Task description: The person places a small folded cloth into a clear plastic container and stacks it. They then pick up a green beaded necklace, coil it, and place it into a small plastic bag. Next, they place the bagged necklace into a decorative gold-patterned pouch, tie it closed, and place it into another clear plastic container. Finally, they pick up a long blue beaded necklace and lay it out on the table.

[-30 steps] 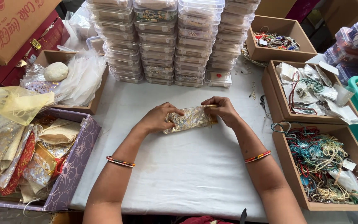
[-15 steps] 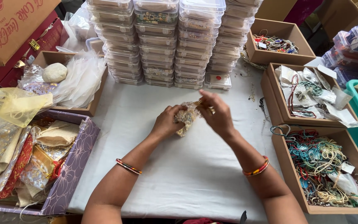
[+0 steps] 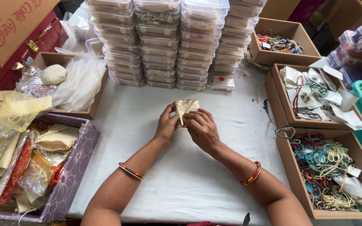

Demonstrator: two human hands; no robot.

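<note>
1. The left hand (image 3: 166,124) and right hand (image 3: 202,129) met above the white tablecloth (image 3: 181,184), both pinching a small gold-and-silver fabric pouch (image 3: 186,107) between thumbs and fingertips.
2. The pouch was held upright at the table's centre, just in front of the stacked clear plastic boxes (image 3: 177,42).
3. A cardboard box of bead necklaces (image 3: 327,175) lay to the right, a purple box of fabric pouches (image 3: 70,175) to the left.

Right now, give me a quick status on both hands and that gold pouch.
Left hand and right hand both gripping the gold pouch, held up above the white table. Stacked clear boxes behind, apart from it. Nothing in the way.
</note>
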